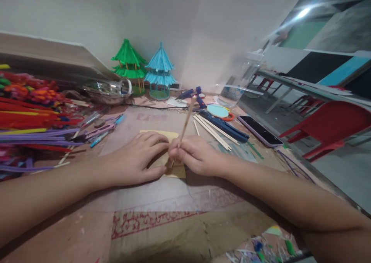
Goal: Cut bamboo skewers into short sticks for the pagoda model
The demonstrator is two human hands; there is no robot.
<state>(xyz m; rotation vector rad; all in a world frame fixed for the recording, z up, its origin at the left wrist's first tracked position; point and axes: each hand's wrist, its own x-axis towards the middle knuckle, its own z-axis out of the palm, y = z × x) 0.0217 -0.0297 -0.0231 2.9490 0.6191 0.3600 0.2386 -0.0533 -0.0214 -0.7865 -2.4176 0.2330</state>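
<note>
My left hand lies flat, fingers together, pressing down a tan piece of cardboard on the table. Just to its right, my right hand is closed in a pinch around a thin wooden stick that stands tilted, its lower tip on the cardboard between the two hands. The two hands nearly touch. Most of the cardboard is hidden under them.
Several loose wooden sticks, a blue glue gun, a dark blue tool, a phone, a round teal lid. Piles of coloured pipe cleaners at left. Green pagoda model, blue pagoda model, metal bowl at back. Red chair right.
</note>
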